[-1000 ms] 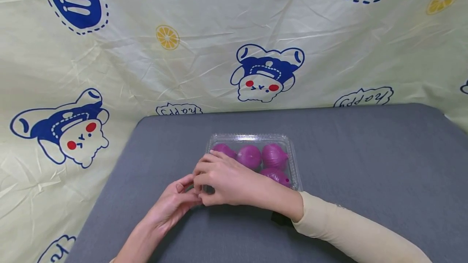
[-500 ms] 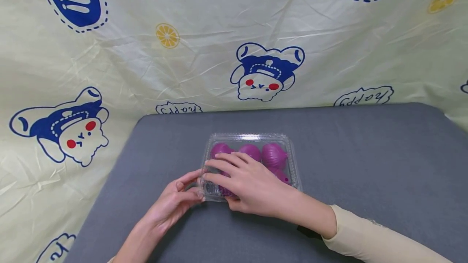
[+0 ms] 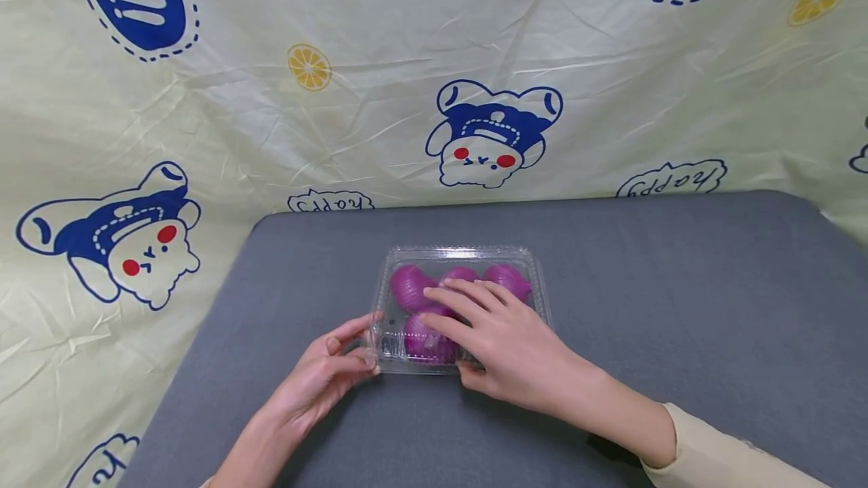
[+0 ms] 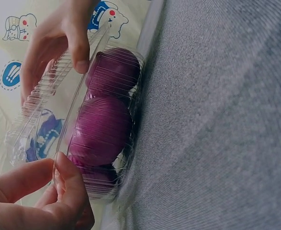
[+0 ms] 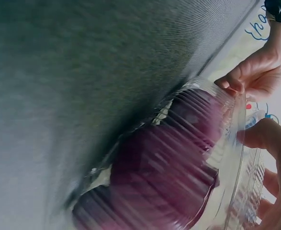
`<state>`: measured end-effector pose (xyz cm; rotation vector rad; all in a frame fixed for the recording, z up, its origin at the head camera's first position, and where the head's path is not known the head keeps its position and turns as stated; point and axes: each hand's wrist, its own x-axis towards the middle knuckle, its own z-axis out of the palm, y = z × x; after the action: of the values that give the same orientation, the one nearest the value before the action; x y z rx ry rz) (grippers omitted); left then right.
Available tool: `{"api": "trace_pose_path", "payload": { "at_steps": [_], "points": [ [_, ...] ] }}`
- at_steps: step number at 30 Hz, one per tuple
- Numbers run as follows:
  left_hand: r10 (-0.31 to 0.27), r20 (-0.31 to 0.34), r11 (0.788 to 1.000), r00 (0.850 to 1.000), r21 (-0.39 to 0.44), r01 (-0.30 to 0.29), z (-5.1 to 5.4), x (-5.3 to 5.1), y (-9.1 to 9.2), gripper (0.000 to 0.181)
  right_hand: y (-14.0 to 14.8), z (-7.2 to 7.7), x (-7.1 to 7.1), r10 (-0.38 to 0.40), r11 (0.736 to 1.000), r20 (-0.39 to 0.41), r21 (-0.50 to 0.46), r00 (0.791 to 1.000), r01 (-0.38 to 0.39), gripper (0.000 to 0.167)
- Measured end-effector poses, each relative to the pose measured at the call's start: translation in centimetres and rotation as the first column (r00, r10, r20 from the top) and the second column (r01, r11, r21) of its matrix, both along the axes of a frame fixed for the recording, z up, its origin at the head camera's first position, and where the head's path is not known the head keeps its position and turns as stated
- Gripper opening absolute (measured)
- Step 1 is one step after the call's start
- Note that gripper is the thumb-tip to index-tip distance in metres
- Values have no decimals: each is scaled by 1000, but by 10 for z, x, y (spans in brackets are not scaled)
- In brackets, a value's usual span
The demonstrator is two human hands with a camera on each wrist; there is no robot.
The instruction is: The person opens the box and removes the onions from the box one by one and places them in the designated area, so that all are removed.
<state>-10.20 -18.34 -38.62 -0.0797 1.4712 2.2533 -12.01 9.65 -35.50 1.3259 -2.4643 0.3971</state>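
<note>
A clear ribbed plastic clamshell box (image 3: 393, 352) holds several purple onions (image 3: 412, 288). My left hand (image 3: 325, 375) pinches the box's front left corner, thumb and forefinger on the rim (image 4: 59, 165) in the left wrist view. Over the lid (image 4: 42, 91), my right hand (image 3: 518, 341) spreads its fingers, the thumb at the front rim; it hides the box's front right part. Seen from the left wrist, the lid stands over the onions with its front edge near the base's rim; whether it is fully closed I cannot tell.
The box stands on a grey cloth-covered table (image 3: 678, 307). Behind the table hangs a pale curtain (image 3: 380, 126) printed with cartoon bears and orange slices. A dark band (image 5: 278, 10) is on the left wrist.
My right hand has slid right along the box's front edge from the left corner, its fingers spreading and uncovering the left onions. The left hand stays at the corner.
</note>
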Motion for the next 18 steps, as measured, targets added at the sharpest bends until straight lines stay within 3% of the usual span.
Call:
{"api": "trace_pose_path", "payload": {
  "at_steps": [9,14,18],
  "points": [
    [-10,-7,1000,1000,15,10,1,-1,-1,72,19,-3,4,-33,998,-45,-57,998,30,57],
    [-16,0,999,1000,32,16,1,-1,-1,71,30,-4,8,-102,994,-36,-54,994,100,60],
    [-24,1,999,1000,47,24,1,0,-2,72,39,-8,11,-199,979,-20,-44,980,198,70]
  ]
}}
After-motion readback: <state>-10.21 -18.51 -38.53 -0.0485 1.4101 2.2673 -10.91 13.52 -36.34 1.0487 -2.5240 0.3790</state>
